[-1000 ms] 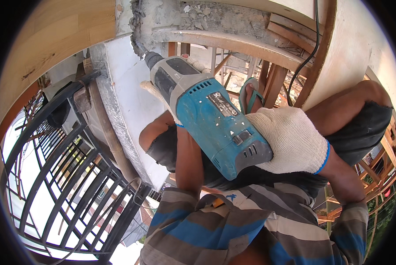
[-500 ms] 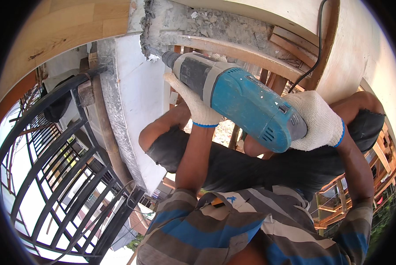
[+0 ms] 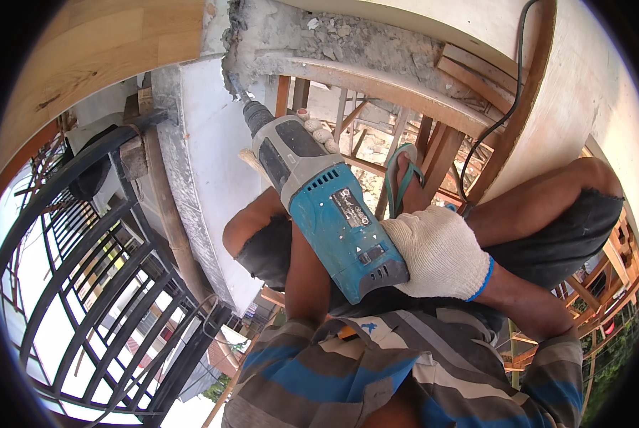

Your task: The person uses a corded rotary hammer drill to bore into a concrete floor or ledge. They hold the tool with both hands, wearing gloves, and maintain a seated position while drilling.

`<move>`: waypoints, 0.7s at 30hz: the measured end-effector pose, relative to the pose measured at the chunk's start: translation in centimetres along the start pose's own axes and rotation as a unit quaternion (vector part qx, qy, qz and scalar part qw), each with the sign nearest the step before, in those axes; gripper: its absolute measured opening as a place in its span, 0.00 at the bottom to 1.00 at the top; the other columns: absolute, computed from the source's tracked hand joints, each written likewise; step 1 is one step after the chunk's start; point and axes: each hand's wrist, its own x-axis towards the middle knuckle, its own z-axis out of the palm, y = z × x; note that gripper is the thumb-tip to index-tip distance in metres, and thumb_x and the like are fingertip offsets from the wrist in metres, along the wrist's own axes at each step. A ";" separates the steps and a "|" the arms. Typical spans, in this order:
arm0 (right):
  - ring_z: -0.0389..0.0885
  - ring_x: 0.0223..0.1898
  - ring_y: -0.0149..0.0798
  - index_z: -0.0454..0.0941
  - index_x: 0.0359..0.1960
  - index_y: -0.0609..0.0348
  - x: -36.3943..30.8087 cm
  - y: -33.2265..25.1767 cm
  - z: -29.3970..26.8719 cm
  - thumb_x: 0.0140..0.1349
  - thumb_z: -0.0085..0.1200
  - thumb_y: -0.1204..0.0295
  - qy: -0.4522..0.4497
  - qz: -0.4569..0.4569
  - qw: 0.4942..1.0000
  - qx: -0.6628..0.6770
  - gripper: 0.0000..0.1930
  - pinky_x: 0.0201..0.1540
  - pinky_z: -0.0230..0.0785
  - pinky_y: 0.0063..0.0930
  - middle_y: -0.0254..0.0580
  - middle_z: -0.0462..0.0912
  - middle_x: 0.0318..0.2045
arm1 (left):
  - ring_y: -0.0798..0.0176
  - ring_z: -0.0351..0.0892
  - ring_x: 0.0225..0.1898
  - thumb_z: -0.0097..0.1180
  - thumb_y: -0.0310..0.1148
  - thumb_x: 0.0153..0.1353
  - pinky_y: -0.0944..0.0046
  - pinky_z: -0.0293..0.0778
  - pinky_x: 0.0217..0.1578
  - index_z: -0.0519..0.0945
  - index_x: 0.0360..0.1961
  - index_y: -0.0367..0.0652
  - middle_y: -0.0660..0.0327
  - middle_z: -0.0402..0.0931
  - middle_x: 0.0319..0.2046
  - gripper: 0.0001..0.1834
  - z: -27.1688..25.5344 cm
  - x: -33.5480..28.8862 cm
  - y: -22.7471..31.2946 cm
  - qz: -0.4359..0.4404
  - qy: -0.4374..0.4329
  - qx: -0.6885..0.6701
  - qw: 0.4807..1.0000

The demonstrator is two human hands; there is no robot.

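Observation:
A teal and grey rotary hammer drill (image 3: 344, 221) slants across the middle, its chuck end far and to the left. Its metal bit (image 3: 239, 88) meets the ragged broken edge of the concrete (image 3: 231, 53) at the top of a white wall face (image 3: 216, 143). From below, my left hand (image 3: 321, 133), in a knitted white glove, wraps the front of the drill; its fingertips show on one side, and the palm is hidden. My right hand (image 3: 437, 253), gloved too, is closed around the rear handle, most of which it covers.
Rubble (image 3: 341, 39) lies on the concrete ledge, beside wooden boards (image 3: 480, 71). A black cable (image 3: 512, 107) hangs at the right. To the left stands a black metal railing (image 3: 84, 285). My sandalled foot (image 3: 405, 178) rests near open timber framing, with lower ground visible through it.
The drill's rear has swung left and toward me, so its body stands steeper. My right hand moved with it. My left hand is now mostly hidden beneath the drill.

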 end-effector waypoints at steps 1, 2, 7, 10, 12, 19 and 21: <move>0.89 0.31 0.51 0.81 0.42 0.62 0.3 -0.7 0.7 0.54 0.69 0.60 0.005 -0.013 1.000 0.003 0.20 0.37 0.79 0.45 0.49 0.85 0.29 | 0.57 0.82 0.53 0.59 0.68 0.71 0.47 0.82 0.58 0.70 0.71 0.43 0.58 0.79 0.53 0.44 0.6 -0.4 0.5 -0.025 -0.007 -0.025 0.999; 0.89 0.31 0.51 0.81 0.41 0.62 0.3 -1.3 1.3 0.54 0.69 0.61 0.015 -0.011 1.000 0.012 0.20 0.37 0.79 0.45 0.49 0.85 0.29 | 0.59 0.81 0.53 0.64 0.60 0.72 0.50 0.81 0.58 0.69 0.71 0.44 0.61 0.78 0.52 0.39 1.3 -0.5 0.9 -0.054 -0.010 -0.047 0.997; 0.88 0.30 0.52 0.80 0.42 0.63 0.9 -4.4 3.9 0.52 0.67 0.63 0.036 -0.002 0.999 0.022 0.20 0.35 0.78 0.45 0.51 0.85 0.30 | 0.58 0.81 0.58 0.74 0.59 0.64 0.52 0.81 0.63 0.65 0.74 0.42 0.60 0.77 0.54 0.49 0.5 -1.5 4.1 -0.102 -0.062 -0.021 0.993; 0.89 0.33 0.54 0.81 0.47 0.62 0.3 -5.2 3.3 0.54 0.70 0.61 0.020 0.034 0.998 0.048 0.23 0.37 0.80 0.47 0.52 0.86 0.33 | 0.56 0.80 0.58 0.76 0.70 0.53 0.51 0.82 0.63 0.65 0.73 0.39 0.57 0.75 0.54 0.60 1.4 -2.1 3.7 -0.073 -0.035 0.027 0.996; 0.91 0.35 0.54 0.81 0.50 0.61 -0.9 -4.9 2.8 0.56 0.71 0.59 0.021 0.087 0.992 0.092 0.25 0.38 0.81 0.48 0.51 0.87 0.35 | 0.54 0.80 0.58 0.75 0.76 0.50 0.50 0.82 0.62 0.66 0.72 0.36 0.54 0.75 0.54 0.64 1.4 -2.4 2.7 -0.045 -0.004 0.065 0.997; 0.90 0.42 0.59 0.81 0.53 0.60 -1.5 -3.5 2.9 0.56 0.74 0.59 0.060 0.072 0.991 0.099 0.26 0.45 0.83 0.50 0.56 0.87 0.40 | 0.52 0.81 0.58 0.60 0.77 0.62 0.51 0.84 0.58 0.69 0.71 0.39 0.52 0.76 0.58 0.54 -2.7 -0.7 2.6 0.089 -0.015 0.200 0.976; 0.90 0.41 0.59 0.81 0.51 0.61 -1.2 -3.3 3.2 0.57 0.73 0.59 0.074 0.056 0.992 0.090 0.25 0.43 0.83 0.50 0.57 0.87 0.38 | 0.55 0.82 0.60 0.45 0.69 0.79 0.58 0.86 0.58 0.69 0.74 0.44 0.54 0.77 0.62 0.41 -4.0 -0.5 2.8 0.131 -0.018 0.245 0.960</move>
